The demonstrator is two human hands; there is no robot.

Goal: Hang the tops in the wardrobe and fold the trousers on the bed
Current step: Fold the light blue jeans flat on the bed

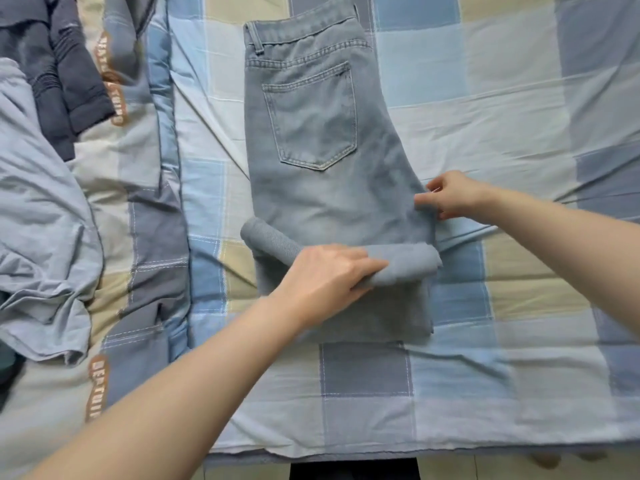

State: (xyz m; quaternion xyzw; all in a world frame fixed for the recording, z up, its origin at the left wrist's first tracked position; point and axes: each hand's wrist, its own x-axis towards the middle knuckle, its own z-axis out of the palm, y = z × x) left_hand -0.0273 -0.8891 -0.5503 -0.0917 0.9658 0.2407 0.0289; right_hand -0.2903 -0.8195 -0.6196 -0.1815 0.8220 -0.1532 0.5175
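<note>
Light blue jeans (311,133) lie flat on the checked bedsheet (485,98), waistband at the far end and back pocket facing up. Their legs are turned back toward the waist into a thick fold (405,263) near me. My left hand (325,278) rests on that fold, fingers stretched over its top and thumb tucked under it. My right hand (450,197) pinches the right edge of the jeans just above the fold.
A dark navy top (59,77) lies at the far left of the bed. Below it is a crumpled light blue garment (38,230). A quilted checked blanket (145,202) runs down the left side. The bed's near edge (381,453) is at the bottom.
</note>
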